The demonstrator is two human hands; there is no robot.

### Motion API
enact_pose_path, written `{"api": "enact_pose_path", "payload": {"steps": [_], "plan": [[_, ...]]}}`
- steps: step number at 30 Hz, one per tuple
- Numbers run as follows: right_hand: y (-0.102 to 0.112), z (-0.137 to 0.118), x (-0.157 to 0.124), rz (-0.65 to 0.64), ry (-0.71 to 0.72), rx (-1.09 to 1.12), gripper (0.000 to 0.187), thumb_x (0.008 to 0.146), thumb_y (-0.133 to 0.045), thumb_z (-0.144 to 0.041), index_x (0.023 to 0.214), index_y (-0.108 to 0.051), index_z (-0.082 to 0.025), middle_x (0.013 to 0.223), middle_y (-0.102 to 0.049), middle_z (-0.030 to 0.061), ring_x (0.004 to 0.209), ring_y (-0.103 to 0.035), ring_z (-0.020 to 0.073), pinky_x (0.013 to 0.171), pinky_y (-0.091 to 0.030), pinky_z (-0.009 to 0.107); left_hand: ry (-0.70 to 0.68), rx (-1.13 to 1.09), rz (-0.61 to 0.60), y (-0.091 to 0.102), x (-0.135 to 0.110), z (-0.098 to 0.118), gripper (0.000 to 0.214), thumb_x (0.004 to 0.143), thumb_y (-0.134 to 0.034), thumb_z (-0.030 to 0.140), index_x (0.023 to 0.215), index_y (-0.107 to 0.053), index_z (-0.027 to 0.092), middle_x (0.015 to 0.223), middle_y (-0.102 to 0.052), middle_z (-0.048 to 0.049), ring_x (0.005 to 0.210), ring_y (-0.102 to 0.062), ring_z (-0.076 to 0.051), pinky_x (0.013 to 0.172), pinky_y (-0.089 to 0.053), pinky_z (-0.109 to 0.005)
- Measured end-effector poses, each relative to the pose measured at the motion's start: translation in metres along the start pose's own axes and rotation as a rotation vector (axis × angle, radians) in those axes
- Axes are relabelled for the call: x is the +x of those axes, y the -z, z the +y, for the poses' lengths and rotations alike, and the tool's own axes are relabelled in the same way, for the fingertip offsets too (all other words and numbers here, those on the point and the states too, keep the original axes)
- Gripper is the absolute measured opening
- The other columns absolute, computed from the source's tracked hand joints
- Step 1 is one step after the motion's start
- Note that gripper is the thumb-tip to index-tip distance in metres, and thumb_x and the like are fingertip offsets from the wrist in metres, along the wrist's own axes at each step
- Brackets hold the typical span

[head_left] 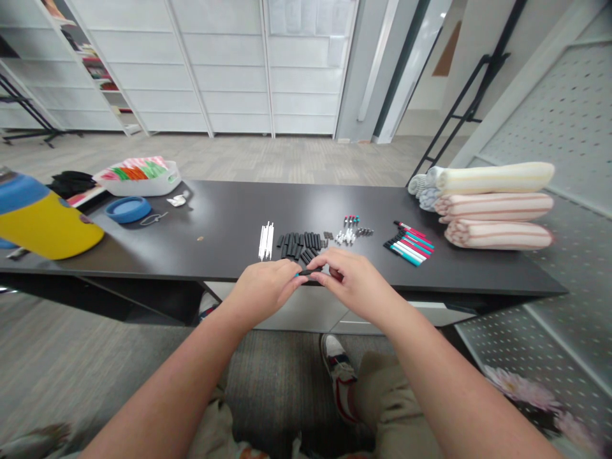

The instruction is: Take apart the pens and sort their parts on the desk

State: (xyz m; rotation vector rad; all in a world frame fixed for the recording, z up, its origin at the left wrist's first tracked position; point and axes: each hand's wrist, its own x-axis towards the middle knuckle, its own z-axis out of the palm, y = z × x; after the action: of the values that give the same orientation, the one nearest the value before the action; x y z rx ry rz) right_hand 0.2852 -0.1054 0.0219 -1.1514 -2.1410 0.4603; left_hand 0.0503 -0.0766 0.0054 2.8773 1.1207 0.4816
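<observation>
Over the table's near edge, my left hand [265, 284] and my right hand [356, 277] meet at a small pen part [310, 272], black with a bit of teal at its left end. Both hands are closed on it with the fingertips, and the fingers cover much of it. Something dark red shows under my right fingers, too hidden to name. Just beyond lie several short black tubes [291, 245], with thin white sticks like pen refills [266, 241] to their left. Small clear and silvery parts [346, 237] and tiny coloured-ended pieces [351, 220] lie farther right.
Several red, teal and white pens with black ends [410, 247] lie right of the parts. Rolled striped towels [497, 207] are stacked at the right end. To the left are a white basket [143, 185], a blue round lid-like piece [127, 209] and a yellow-and-blue object [48, 223].
</observation>
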Motion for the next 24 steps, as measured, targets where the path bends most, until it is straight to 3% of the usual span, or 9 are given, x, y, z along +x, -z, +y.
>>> {"api": "enact_pose_path", "payload": {"steps": [8,24], "plan": [[0.001,-0.004,0.0001,-0.054,-0.07,0.015,0.012,0.101,-0.065,-0.028,0.107,-0.074,-0.022,0.091,-0.073,0.0011,0.073,-0.06,0.0138,0.071,-0.045,0.027,-0.004,-0.004,-0.003,0.0019,-0.0003,0.0005,0.031,0.111,-0.041,0.041,0.106,-0.064,0.021,0.097,-0.073,-0.0032,0.088,-0.069,-0.021,0.072,-0.047,-0.031],[0.0055,-0.0064,-0.0008,0.014,-0.183,0.124,0.014,0.096,-0.068,-0.032,0.105,-0.075,-0.024,0.072,-0.064,-0.0042,0.063,-0.054,0.0116,0.061,-0.041,0.025,-0.01,-0.018,0.028,0.0033,-0.0003,0.0007,0.027,0.11,-0.042,0.034,0.101,-0.064,0.021,0.093,-0.072,-0.0025,0.084,-0.069,-0.02,0.069,-0.044,-0.031]]}}
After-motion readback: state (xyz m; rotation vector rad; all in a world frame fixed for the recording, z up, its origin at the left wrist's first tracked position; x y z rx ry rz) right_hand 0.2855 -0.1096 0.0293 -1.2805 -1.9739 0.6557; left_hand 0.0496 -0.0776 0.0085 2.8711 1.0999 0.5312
